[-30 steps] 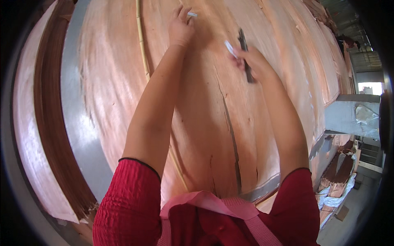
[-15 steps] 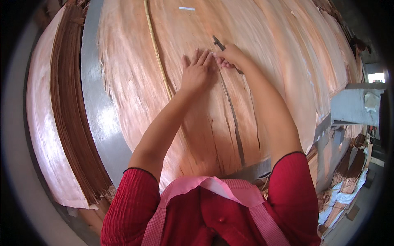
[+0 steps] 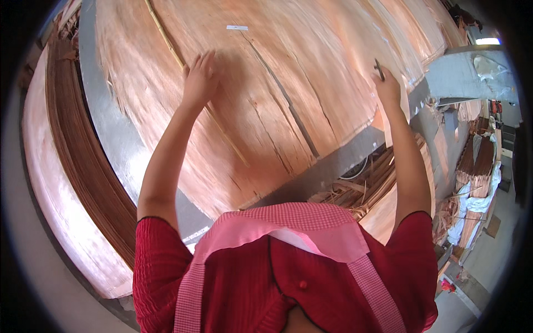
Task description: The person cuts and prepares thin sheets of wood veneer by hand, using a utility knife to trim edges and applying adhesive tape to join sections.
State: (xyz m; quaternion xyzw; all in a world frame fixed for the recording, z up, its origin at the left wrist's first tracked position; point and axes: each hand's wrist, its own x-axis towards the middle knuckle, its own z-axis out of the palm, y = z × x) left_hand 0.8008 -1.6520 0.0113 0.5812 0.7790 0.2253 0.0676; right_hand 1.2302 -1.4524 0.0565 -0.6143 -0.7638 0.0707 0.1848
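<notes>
Right hand (image 3: 390, 87), upper right, grips slim dark tool (image 3: 380, 70); left hand (image 3: 201, 80), upper centre, loosely open. Dragging could tear cracked veneer (image 3: 250, 130).

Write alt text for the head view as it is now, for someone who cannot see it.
A person's right hand holds a dark tool over the right side of a broad, reddish wood sheet, while the left hand is over a thin bamboo stick. A long dark split runs through the sheet, with a small white strip near its far end.
</notes>
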